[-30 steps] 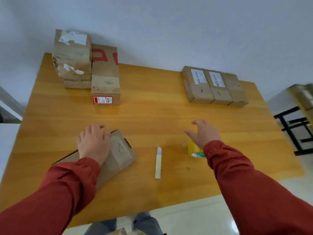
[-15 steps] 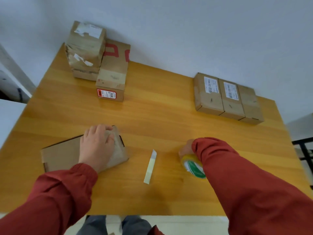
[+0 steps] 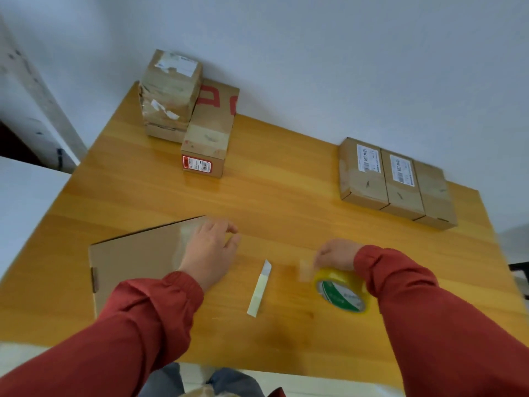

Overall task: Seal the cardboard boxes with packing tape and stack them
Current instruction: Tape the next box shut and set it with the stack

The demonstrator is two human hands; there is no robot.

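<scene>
At the near edge, grey trousers [image 3: 229, 381] show below the table [image 3: 286, 196], and two red sleeves [image 3: 137, 319] reach over its yellow wooden top. Near and to the right is the roll of tape [image 3: 342, 292], yellow, tilted so that its green and white side faces near; whether it rests on the table or is lifted I cannot tell. The right hand [image 3: 336, 255] sits on its far upper side, the grip curled closed on the roll. A short loose end [image 3: 305, 270] sticks out left of the fingers, too blurred to tell whether it is pinched. Left of the roll, apart from both hands, a narrow pale strip [image 3: 260, 287] lies flat on the table, its far end cut at a slant. Near and to the left lies the flat box [image 3: 137, 262], low and brown. The left hand [image 3: 210, 250] rests palm down on its right end, the grip apart, fingers loosely spread and reaching past the box's right edge. At the far left corner, against the wall [image 3: 343, 53], a stack of boxes [image 3: 171, 93] stands wrapped in tape with torn white labels. Touching it on the right is a long box with red print [image 3: 211, 124]. At the far right, well apart, a row of three boxes [image 3: 398, 181] lies side by side, touching; the left two carry white labels.
</scene>
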